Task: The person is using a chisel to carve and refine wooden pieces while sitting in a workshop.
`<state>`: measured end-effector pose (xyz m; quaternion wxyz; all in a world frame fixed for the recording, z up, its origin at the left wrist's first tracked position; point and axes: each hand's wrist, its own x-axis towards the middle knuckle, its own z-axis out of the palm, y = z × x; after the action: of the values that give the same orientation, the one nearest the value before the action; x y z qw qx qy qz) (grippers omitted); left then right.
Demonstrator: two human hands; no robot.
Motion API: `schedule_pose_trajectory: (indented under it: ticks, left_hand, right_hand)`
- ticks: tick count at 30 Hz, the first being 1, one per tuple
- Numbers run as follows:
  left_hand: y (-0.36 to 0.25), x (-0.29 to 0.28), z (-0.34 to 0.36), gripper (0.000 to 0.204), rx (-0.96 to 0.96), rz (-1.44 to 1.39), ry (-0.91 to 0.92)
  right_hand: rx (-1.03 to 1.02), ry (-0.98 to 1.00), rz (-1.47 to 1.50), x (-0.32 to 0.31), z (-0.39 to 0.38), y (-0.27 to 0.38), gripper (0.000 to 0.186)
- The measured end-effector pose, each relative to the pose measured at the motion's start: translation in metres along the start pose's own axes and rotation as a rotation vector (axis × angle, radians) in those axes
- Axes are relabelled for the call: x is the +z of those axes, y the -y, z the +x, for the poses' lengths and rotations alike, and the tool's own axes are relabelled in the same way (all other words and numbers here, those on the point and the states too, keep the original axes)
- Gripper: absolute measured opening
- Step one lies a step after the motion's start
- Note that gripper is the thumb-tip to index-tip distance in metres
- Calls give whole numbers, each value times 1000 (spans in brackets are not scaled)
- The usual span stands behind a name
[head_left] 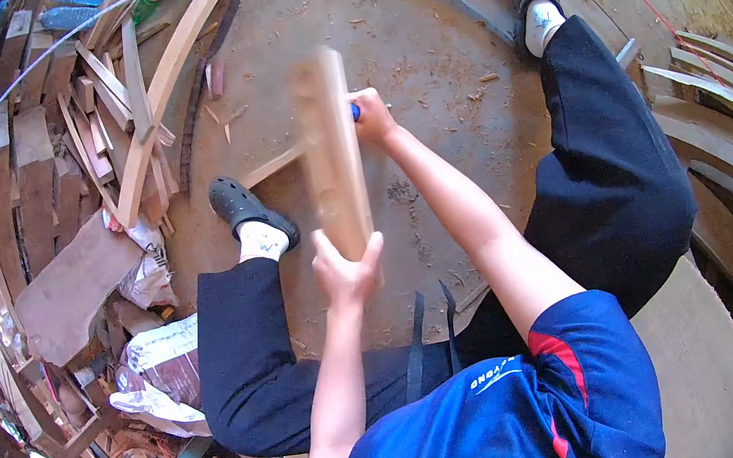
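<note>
Left hand (346,270): I clamp the near end of the wooden plank (332,154), fingers wrapped tight.
Right hand (371,114): closed on a blue-handled tool (356,111) beside the plank's far half.
Risk: plank is motion-blurred; it could twist loose, I judge.
Surface: dusty concrete floor (424,40), chips.
Room: scrap wood pile (53,162) left of the grip.

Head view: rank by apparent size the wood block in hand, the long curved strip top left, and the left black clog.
1. Long curved strip, the longest.
2. Wood block, blurred and nearer the camera, so unsure against the strip.
3. Left black clog, smallest.
</note>
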<state>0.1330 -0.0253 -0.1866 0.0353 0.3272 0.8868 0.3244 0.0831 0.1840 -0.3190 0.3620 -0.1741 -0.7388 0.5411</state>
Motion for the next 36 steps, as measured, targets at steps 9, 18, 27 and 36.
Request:
schedule_pose_trajectory:
  ticks: [9, 18, 27, 36]
  left_hand:
    - [-1, -6, -10, 65, -76, -608, -51]
    - [-20, -18, -11, 64, -172, -144, 114]
    - [-22, -11, 0, 63, -364, -74, 261]
    - [-11, 9, -3, 68, -248, -209, 115]
  right_hand:
    - [70, -9, -50, 6, -4, -12, 21]
    - [10, -41, 3, 2, -2, -6, 23]
    - [46, -123, 26, -2, 1, -2, 31]
    - [49, -78, 118, -2, 3, -6, 22]
